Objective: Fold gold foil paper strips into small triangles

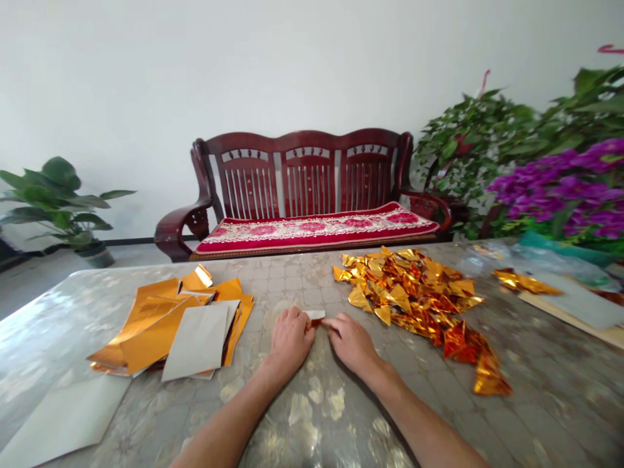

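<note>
My left hand (291, 339) and my right hand (350, 343) rest on the tabletop, their fingertips meeting on a small folded foil paper piece (314, 315). Its pale back shows, with a bit of orange at the lower end. To the right of my right hand lies a loose heap of folded gold and orange foil triangles (414, 292). Left of my left hand is a spread stack of orange-gold foil sheets (146, 328), with a silver-grey sheet (195, 342) lying on top.
The marbled grey table (312, 403) holds a large grey sheet (63, 422) at the front left and a board (580, 309) with foil and plastic at the right. Behind stand a dark red wooden bench (307, 175), potted plants and purple flowers (565, 188).
</note>
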### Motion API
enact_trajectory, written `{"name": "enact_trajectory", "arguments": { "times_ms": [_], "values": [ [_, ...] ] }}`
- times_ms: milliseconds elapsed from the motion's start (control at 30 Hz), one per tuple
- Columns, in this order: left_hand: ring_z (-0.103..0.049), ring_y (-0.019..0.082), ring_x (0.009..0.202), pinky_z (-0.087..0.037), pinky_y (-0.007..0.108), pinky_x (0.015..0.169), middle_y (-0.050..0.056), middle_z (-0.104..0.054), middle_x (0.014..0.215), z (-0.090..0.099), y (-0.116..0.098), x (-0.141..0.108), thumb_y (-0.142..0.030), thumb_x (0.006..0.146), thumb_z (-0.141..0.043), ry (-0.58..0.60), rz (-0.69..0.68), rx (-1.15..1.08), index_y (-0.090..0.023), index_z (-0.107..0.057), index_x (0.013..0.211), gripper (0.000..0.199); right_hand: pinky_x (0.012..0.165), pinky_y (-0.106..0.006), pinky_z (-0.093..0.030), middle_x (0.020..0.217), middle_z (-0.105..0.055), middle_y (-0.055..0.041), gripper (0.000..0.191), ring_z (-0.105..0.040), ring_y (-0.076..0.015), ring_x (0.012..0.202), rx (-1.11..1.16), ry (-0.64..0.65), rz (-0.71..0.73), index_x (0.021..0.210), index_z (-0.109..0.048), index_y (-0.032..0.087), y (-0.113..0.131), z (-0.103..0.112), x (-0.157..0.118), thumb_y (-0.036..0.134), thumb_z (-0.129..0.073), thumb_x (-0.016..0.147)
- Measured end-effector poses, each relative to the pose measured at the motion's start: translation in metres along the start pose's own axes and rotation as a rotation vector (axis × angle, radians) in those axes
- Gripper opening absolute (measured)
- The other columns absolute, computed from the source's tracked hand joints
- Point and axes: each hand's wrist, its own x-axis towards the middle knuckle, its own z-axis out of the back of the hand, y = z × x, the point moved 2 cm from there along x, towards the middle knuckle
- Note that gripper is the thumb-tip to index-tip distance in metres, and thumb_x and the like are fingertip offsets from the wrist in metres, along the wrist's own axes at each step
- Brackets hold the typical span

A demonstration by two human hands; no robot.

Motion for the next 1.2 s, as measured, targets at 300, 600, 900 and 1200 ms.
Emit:
{"name": "enact_trajectory", "arguments": {
  "times_ms": [300,600,900,1200],
  "values": [
    [-0.056,0.023,0.099,-0.041,0.033,0.084,0.007,-0.064,0.101,0.014,0.020,0.008,-0.019,0.086,-0.052,0.096,-0.175,0.073,-0.020,-0.065,0.091,0.014,0.083,-0.025,-0.042,0.100,-0.065,-0.0023,0.033,-0.058,-0.0160,0.100,-0.003,-0.075,0.149,0.108,-0.073,0.030,-0.011,0.002,0.012,0.014,-0.051,0.089],
    [-0.056,0.023,0.102,-0.040,0.034,0.088,0.006,-0.064,0.108,0.005,0.006,0.003,-0.037,0.093,-0.053,0.006,0.067,0.002,-0.024,-0.069,0.094,0.021,0.079,-0.025,-0.042,0.100,-0.068,-0.0010,0.021,-0.059,-0.0166,0.099,0.009,-0.074,0.058,0.098,-0.076,0.030,-0.013,-0.005,0.020,0.023,-0.058,0.090],
    [-0.058,0.025,0.099,-0.039,0.036,0.087,0.010,-0.067,0.103,0.004,0.004,0.006,-0.032,0.093,-0.051,-0.022,0.098,0.033,-0.018,-0.071,0.087,0.025,0.080,-0.026,-0.041,0.105,-0.067,-0.0006,0.023,-0.059,-0.0163,0.102,0.001,-0.042,0.015,0.100,-0.075,0.031,-0.011,-0.003,0.020,0.023,-0.056,0.091],
    [-0.057,0.025,0.096,-0.039,0.035,0.084,0.010,-0.066,0.099,0.001,0.003,0.008,-0.026,0.092,-0.049,-0.056,0.065,0.068,-0.017,-0.070,0.086,0.023,0.079,-0.025,-0.040,0.104,-0.067,-0.0008,0.025,-0.059,-0.0159,0.099,-0.002,-0.057,-0.010,0.100,-0.075,0.030,-0.012,-0.007,0.022,0.022,-0.052,0.093]
  ]
}}
